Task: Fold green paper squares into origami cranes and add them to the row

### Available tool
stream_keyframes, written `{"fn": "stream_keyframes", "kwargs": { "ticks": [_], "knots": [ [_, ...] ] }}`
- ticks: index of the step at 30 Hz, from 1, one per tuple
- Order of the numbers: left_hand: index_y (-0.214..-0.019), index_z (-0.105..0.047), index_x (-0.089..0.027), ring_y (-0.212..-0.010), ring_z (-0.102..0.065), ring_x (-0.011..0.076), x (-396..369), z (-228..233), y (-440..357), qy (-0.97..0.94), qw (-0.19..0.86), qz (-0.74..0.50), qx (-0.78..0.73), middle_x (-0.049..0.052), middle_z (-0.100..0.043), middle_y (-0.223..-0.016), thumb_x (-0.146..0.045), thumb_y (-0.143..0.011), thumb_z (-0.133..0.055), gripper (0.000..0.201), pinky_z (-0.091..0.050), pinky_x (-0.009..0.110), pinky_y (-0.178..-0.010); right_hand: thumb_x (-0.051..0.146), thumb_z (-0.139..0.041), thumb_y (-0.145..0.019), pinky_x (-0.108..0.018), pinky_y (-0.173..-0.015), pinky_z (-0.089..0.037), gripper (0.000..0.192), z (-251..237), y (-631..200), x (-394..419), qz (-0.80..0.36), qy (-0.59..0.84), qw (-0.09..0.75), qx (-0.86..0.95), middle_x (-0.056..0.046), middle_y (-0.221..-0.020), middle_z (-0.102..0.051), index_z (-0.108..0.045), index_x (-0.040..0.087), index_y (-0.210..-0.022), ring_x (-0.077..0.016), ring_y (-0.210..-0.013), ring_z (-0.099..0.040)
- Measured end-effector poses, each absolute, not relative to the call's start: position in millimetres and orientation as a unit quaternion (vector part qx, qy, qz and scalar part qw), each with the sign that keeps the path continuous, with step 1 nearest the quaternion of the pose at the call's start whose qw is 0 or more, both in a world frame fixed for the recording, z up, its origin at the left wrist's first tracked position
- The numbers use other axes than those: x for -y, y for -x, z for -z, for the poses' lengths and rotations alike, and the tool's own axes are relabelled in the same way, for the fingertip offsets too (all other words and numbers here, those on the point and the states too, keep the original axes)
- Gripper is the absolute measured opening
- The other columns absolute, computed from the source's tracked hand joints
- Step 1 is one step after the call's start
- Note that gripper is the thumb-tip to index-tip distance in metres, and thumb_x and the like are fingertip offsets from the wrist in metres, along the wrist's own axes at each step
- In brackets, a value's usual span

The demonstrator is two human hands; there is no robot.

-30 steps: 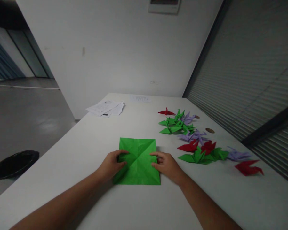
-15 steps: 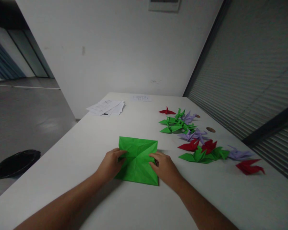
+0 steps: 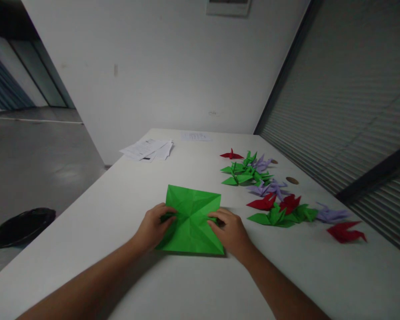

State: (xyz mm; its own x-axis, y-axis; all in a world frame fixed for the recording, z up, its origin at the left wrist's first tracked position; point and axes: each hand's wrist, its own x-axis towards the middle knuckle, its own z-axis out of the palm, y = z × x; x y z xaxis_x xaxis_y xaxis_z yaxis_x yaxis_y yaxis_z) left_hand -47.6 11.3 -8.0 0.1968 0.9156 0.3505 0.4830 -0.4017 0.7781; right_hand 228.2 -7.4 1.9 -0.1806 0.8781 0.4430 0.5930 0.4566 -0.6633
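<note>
A square sheet of green origami paper (image 3: 190,222) is spread in front of me, with crease lines crossing at its middle. My left hand (image 3: 156,224) pinches its left edge about halfway up, thumb and fingers closed on the paper. At the opposite edge my right hand (image 3: 227,226) grips the sheet in the same way. The far half tilts up a little, while the near edge lies close to the white table (image 3: 180,289). Parts of both side edges are hidden behind my fingers.
Folded paper cranes lie along the right side, among them a red crane (image 3: 346,232), a purple crane (image 3: 331,214) and a green crane (image 3: 243,178). Printed sheets (image 3: 146,150) lie at the far left. A black-lined bin (image 3: 22,226) stands on the floor. Window blinds (image 3: 353,98) border the right.
The green paper has opened out flatter, its far edge rising slightly and its creases showing more clearly. Both hands keep hold of its sides and have shifted only a little.
</note>
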Motion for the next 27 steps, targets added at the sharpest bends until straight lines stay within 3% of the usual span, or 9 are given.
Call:
{"fn": "stream_keyframes", "kwargs": {
  "ticks": [3, 7, 12, 16, 21, 27],
  "knots": [
    [-0.096, -0.073, -0.022, -0.071, -0.06, 0.0165, -10, 9, 48, -0.661, 0.34, -0.442, -0.502, 0.001, -0.069, -0.084, -0.028, -0.083, -0.069, 0.015, -0.047, 0.026, -0.062, 0.018, -0.07, -0.083, -0.028, -0.061, -0.051, 0.014, -2, -233, 6, -0.198, 0.484, 0.46, 0.717, -0.006, -0.081, -0.07, -0.078, 0.019, -0.094, -0.0184, -0.067, -0.063],
    [-0.102, -0.07, -0.02, -0.059, -0.052, 0.0124, -8, 10, 47, -0.567, 0.463, -0.469, -0.494, -0.003, -0.059, -0.07, -0.035, -0.079, -0.077, 0.028, -0.038, 0.021, -0.051, 0.026, -0.074, -0.08, -0.028, -0.065, -0.054, 0.021, 5, -238, 2, -0.272, 0.469, 0.513, 0.665, -0.008, -0.092, -0.073, -0.078, 0.02, -0.1, -0.0194, -0.075, -0.067],
    [-0.102, -0.07, -0.02, -0.076, -0.06, 0.0149, -8, 9, 44, -0.516, 0.523, -0.508, -0.449, 0.001, -0.066, -0.087, -0.03, -0.072, -0.085, 0.035, -0.047, 0.023, -0.062, 0.029, -0.078, -0.077, -0.029, -0.066, -0.057, 0.031, 11, -238, 0, -0.428, 0.443, 0.507, 0.603, -0.006, -0.089, -0.075, -0.076, 0.019, -0.106, -0.0184, -0.073, -0.069],
    [-0.103, -0.071, -0.019, -0.086, -0.063, 0.0184, -8, 9, 43, -0.5, 0.544, -0.511, -0.44, 0.003, -0.069, -0.094, -0.027, -0.069, -0.087, 0.039, -0.051, 0.026, -0.071, 0.029, -0.081, -0.076, -0.028, -0.067, -0.058, 0.034, 12, -237, 1, -0.474, 0.432, 0.504, 0.578, -0.005, -0.087, -0.076, -0.075, 0.019, -0.107, -0.0186, -0.075, -0.071],
    [-0.105, -0.073, -0.019, -0.089, -0.066, 0.0217, -10, 12, 43, -0.52, 0.526, -0.487, -0.464, 0.007, -0.072, -0.101, -0.026, -0.067, -0.086, 0.04, -0.054, 0.03, -0.071, 0.029, -0.081, -0.075, -0.032, -0.074, -0.06, 0.039, 11, -238, 2, -0.48, 0.435, 0.484, 0.589, -0.007, -0.097, -0.077, -0.074, 0.02, -0.113, -0.0221, -0.085, -0.073],
    [-0.105, -0.078, -0.02, -0.081, -0.069, 0.0252, -12, 13, 45, -0.642, 0.353, -0.413, -0.54, 0.008, -0.076, -0.09, -0.019, -0.067, -0.079, 0.037, -0.055, 0.037, -0.075, 0.019, -0.074, -0.077, -0.037, -0.081, -0.061, 0.049, 10, -235, 5, -0.383, 0.484, 0.422, 0.665, -0.01, -0.109, -0.078, -0.071, 0.019, -0.126, -0.0237, -0.09, -0.073]
  ]
}}
